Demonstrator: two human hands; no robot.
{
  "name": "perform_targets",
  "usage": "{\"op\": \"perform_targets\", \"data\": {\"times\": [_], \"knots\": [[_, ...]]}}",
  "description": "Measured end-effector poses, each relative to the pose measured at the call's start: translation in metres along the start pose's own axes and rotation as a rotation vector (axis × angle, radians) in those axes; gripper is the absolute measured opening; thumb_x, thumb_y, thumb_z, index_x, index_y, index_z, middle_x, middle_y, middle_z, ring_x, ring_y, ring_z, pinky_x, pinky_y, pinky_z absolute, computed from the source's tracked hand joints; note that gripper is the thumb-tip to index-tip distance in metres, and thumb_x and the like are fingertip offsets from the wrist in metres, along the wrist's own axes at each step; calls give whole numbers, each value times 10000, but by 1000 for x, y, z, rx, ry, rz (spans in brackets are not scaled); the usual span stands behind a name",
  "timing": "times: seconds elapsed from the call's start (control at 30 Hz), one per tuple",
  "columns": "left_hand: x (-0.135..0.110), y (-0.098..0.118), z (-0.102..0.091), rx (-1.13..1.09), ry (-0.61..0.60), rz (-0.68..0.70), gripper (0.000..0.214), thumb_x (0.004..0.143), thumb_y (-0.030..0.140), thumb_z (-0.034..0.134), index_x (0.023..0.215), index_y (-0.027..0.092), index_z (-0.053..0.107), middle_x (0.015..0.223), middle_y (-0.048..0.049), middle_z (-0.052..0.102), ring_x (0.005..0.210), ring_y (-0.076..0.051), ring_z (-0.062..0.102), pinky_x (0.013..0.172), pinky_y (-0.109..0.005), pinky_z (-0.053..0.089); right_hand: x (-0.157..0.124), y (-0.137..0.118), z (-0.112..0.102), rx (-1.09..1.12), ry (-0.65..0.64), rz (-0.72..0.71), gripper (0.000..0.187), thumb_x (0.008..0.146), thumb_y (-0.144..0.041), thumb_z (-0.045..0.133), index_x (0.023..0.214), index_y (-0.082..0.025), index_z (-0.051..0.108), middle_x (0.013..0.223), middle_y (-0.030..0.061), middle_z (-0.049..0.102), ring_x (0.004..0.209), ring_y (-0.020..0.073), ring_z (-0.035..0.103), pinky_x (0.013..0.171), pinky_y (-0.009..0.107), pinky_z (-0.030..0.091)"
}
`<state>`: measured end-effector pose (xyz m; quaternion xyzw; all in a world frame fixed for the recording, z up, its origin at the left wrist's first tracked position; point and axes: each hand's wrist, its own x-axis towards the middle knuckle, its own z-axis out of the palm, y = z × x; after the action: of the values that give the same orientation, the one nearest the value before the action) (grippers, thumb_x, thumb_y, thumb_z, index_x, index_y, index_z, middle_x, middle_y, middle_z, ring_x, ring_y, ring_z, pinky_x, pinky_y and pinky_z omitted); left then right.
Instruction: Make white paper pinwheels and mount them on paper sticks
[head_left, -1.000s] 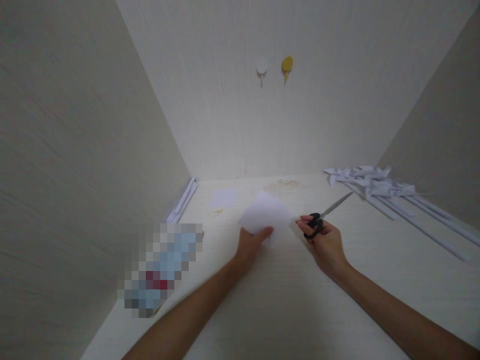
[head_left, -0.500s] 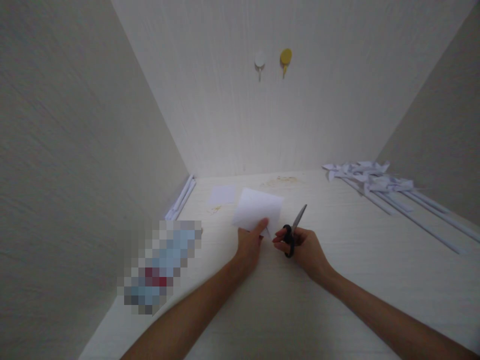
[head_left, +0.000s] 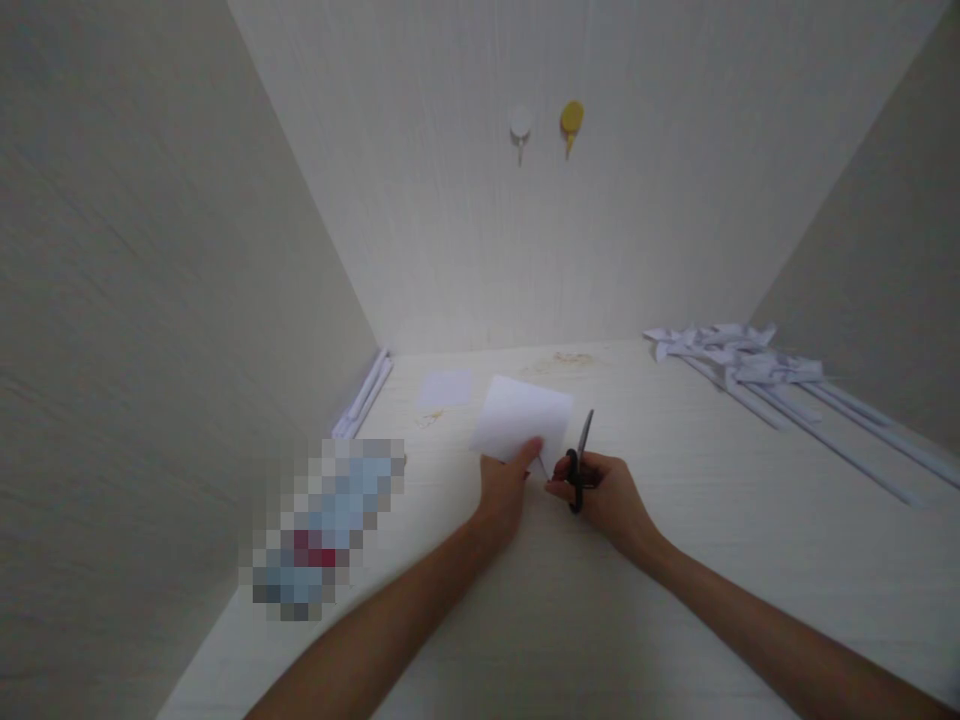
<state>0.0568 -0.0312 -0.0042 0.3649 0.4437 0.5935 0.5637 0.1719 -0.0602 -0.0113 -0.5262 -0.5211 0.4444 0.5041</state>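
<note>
My left hand [head_left: 506, 485] grips a white sheet of paper [head_left: 521, 412] by its near edge, thumb on top and the other fingers underneath. A slit runs into the paper beside the thumb, near its lower right corner. Black-handled scissors [head_left: 577, 475] are held in my right hand [head_left: 606, 490], their blades pointing up and away from me. The blades look closed and stand apart from the paper, just to its right. The fingertips of my right hand are close to the paper's lower right corner; whether they touch it I cannot tell.
Another white paper square [head_left: 444, 388] lies behind, with thin yellowish strands [head_left: 430, 416] near it. Rolled paper sticks [head_left: 362, 395] lean at the left wall. Several paper pinwheels on sticks [head_left: 772, 370] lie at the right. A pixelated object [head_left: 330, 530] rests at the left. Hooks [head_left: 572, 118] hang on the back wall.
The scissors have turned more upright in my right hand. My left hand and the paper have shifted slightly to the right, nearer to the right fingertips.
</note>
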Motion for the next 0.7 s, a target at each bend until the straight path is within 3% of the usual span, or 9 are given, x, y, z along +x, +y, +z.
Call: {"op": "perform_targets", "data": {"times": [0.43,0.7], "knots": [[0,0,0,21,-20,32,344,552,278,685,847,121,604,832,-82,650,736,-179,600,650,-283,467,1,1,1,13,5,11,197,514,-258,700,624,-145,582,595,3,615,543,125,556,510,235,440],[-4,6,0,118,35,28,212,543,277,688,634,116,583,794,-89,655,766,-191,601,666,-284,467,-1,-4,1,-10,24,25,221,496,-295,706,619,-149,595,584,10,622,535,142,563,501,251,448]]}}
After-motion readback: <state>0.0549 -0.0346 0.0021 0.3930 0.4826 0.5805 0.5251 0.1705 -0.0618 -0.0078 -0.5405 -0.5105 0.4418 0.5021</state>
